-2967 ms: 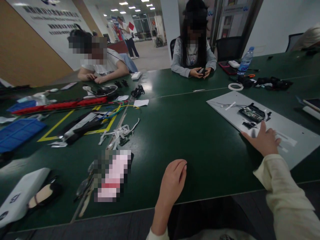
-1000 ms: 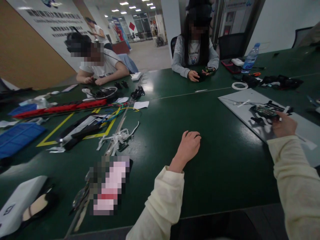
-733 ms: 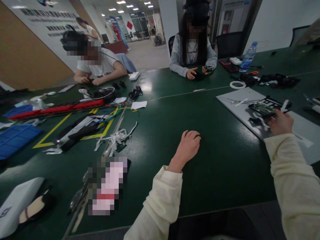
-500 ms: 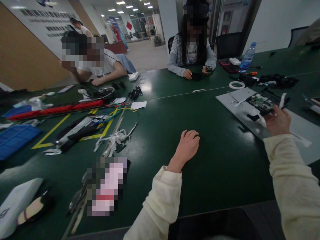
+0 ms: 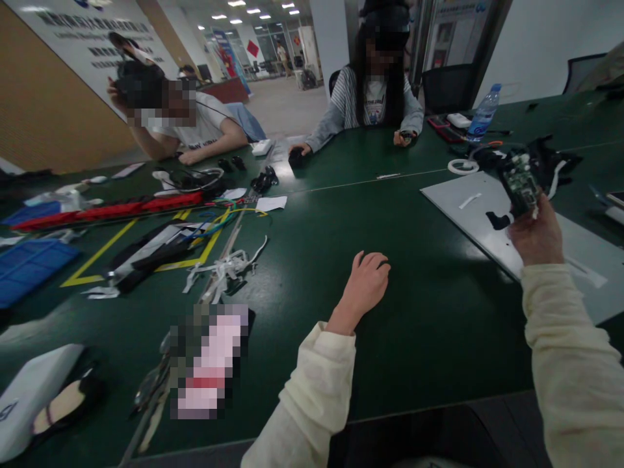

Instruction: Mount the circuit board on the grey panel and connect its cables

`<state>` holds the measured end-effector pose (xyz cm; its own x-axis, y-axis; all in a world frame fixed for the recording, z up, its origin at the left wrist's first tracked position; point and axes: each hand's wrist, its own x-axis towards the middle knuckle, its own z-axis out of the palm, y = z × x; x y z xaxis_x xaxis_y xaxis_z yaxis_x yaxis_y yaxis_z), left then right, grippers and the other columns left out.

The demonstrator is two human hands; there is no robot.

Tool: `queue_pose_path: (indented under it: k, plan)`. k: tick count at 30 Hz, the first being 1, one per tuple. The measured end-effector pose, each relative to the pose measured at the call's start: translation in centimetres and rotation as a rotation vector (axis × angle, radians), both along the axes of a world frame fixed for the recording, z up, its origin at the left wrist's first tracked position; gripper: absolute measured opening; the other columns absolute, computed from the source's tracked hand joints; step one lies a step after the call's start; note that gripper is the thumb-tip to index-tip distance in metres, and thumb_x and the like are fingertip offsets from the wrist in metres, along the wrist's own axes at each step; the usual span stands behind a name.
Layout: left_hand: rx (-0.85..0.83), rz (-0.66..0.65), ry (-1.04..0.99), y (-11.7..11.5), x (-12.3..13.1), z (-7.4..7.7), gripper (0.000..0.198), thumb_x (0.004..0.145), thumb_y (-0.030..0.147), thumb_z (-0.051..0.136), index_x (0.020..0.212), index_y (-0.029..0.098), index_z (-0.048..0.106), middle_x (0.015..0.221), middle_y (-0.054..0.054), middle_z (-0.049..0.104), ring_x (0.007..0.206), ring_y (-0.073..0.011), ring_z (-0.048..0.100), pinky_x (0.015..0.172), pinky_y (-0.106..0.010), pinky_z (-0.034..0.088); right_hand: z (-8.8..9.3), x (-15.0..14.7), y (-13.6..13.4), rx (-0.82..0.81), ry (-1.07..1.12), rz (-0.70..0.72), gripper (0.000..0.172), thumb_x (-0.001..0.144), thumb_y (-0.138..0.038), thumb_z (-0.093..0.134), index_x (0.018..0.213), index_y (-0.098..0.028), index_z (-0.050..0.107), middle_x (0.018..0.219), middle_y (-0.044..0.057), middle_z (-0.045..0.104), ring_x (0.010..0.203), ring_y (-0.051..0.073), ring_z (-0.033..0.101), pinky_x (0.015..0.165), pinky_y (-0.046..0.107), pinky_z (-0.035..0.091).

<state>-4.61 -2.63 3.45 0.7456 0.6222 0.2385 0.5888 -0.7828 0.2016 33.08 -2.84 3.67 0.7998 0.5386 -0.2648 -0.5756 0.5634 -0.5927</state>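
My left hand [image 5: 363, 284] rests palm down on the green table, fingers loosely bent and a little apart, with no object showing in it. On the right, my right hand [image 5: 537, 235] is closed on the lower edge of a circuit board [image 5: 520, 182], raised above a pale grey board [image 5: 487, 224]. Black parts, a white strip and a black flap [image 5: 498, 220] hang from the circuit board's sides. My fingers behind it are partly hidden. A short white strip [image 5: 470, 200] lies on the pale board.
A roll of white tape [image 5: 463, 167] and a water bottle [image 5: 484, 114] stand beyond the pale board. White scraps [image 5: 229, 270], a phone [image 5: 214, 364] and a blue tray [image 5: 36, 266] lie left. Two people sit across; one's hand [image 5: 298, 155] touches a black object.
My right hand has lifted and tilted the circuit board more upright, uncovering the short white strip. My left hand has stayed put. The person opposite has moved one hand toward the left.
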Motion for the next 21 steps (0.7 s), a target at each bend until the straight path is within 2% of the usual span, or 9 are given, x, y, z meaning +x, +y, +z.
queue_pose_path:
  k: [3, 7, 10, 14, 17, 21]
  plan:
    - [-0.001, 0.084, -0.081, 0.1, 0.0, 0.4, 0.025, 0.094, 0.018, 0.041, 0.114, 0.019, 0.057, 0.124, -0.006, 0.056, 0.121, -0.0193, 0.049, 0.111, -0.048, 0.029, 0.5, -2.0, -0.2, -0.035, -0.165, 0.242, 0.016, 0.083, -0.012, 0.054, 0.09, -0.015, 0.068, 0.086, 0.002, 0.067, 0.069, 0.007, 0.063, 0.057, 0.014, 0.051]
    - [-0.006, 0.248, -0.323, 0.4, -0.2, 1.0, 0.028, 0.094, 0.02, 0.043, 0.121, 0.019, 0.05, 0.12, -0.006, 0.057, 0.112, -0.0178, 0.053, 0.102, -0.041, 0.041, -0.4, -5.0, -0.3, -0.196, -0.341, 0.498, 0.019, 0.08, -0.013, 0.06, 0.097, -0.017, 0.068, 0.085, 0.002, 0.068, 0.068, 0.009, 0.064, 0.057, 0.015, 0.052]
    - [-0.017, 0.376, -0.519, 0.6, -0.5, 1.5, 0.025, 0.095, 0.023, 0.042, 0.117, 0.019, 0.051, 0.112, -0.006, 0.056, 0.1, -0.0164, 0.057, 0.089, -0.034, 0.048, -1.2, -7.1, -0.3, -0.292, -0.435, 0.707, 0.021, 0.078, -0.02, 0.064, 0.099, -0.02, 0.067, 0.083, 0.001, 0.068, 0.064, 0.009, 0.063, 0.053, 0.016, 0.051]
    - [0.002, 0.559, -0.704, 1.0, -1.1, 2.0, 0.021, 0.095, 0.026, 0.041, 0.111, 0.019, 0.052, 0.108, -0.007, 0.051, 0.093, -0.0154, 0.056, 0.081, -0.03, 0.05, -1.5, -9.3, -0.4, -0.271, -0.496, 0.95, 0.024, 0.078, -0.024, 0.065, 0.102, -0.021, 0.066, 0.092, 0.002, 0.069, 0.073, 0.011, 0.065, 0.057, 0.018, 0.054]
    - [-0.01, 0.588, -0.785, 1.3, -1.4, 1.9, 0.023, 0.093, 0.027, 0.044, 0.115, 0.02, 0.049, 0.116, -0.008, 0.048, 0.102, -0.0167, 0.055, 0.086, -0.032, 0.049, -1.5, -10.8, -0.6, -0.269, -0.508, 1.048, 0.025, 0.079, -0.022, 0.065, 0.104, -0.022, 0.066, 0.097, 0.002, 0.069, 0.077, 0.01, 0.066, 0.06, 0.017, 0.054]
    - [-0.235, 0.49, -0.83, 1.8, -1.1, 0.9, 0.032, 0.094, 0.031, 0.045, 0.124, 0.023, 0.042, 0.122, -0.008, 0.051, 0.107, -0.0169, 0.056, 0.089, -0.032, 0.05, -1.7, -12.7, -0.8, -0.273, -0.487, 1.182, 0.025, 0.08, -0.023, 0.065, 0.105, -0.023, 0.065, 0.097, 0.002, 0.069, 0.079, 0.011, 0.066, 0.066, 0.019, 0.055]
